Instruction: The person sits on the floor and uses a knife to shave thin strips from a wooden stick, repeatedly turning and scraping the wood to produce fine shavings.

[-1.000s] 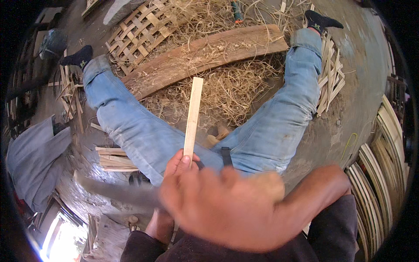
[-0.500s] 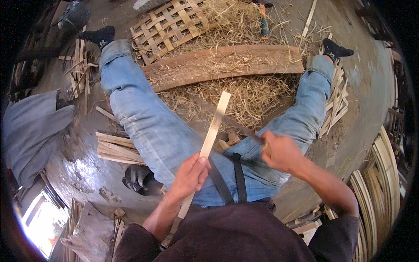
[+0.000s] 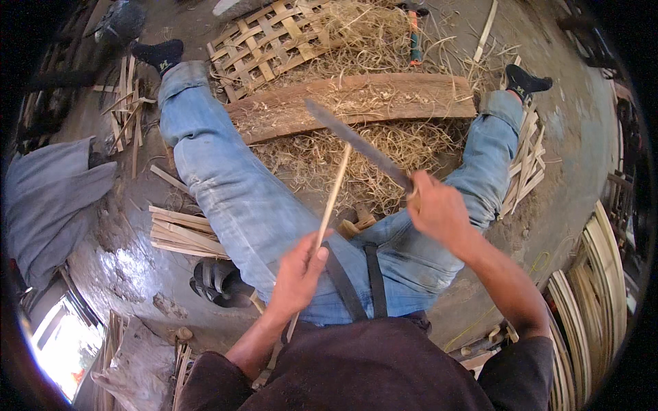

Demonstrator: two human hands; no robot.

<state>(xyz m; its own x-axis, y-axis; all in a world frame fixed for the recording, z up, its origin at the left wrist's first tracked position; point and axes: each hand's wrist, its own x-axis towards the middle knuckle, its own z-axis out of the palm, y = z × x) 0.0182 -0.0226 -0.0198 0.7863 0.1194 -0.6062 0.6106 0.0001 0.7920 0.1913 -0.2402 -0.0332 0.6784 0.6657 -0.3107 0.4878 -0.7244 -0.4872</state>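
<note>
My left hand [image 3: 299, 274] is closed round a pale bamboo strip [image 3: 334, 190], which slants up and away from my lap and shows its narrow edge. In my right hand [image 3: 439, 209] is a long-bladed knife [image 3: 358, 142], its handle mostly hidden by my fingers. The blade points up and to the left, across the far end of the strip; whether they touch I cannot tell. Beyond both lies a wooden plank [image 3: 288, 109] sprinkled with shavings, set crosswise between my outstretched legs.
Curly shavings [image 3: 404, 154] lie around the plank. A woven bamboo panel [image 3: 264, 44] and an orange-and-green-handled tool [image 3: 415, 41] are at the far side. Cut strips are piled left [image 3: 185, 233] and right [image 3: 526, 161]. Sandals [image 3: 218, 281] sit by my left thigh; long strips [image 3: 603, 274] stand at far right.
The strip has turned in my left hand from its broad face to its narrow edge. The knife blade has swung up and left, and my right hand has shifted slightly.
</note>
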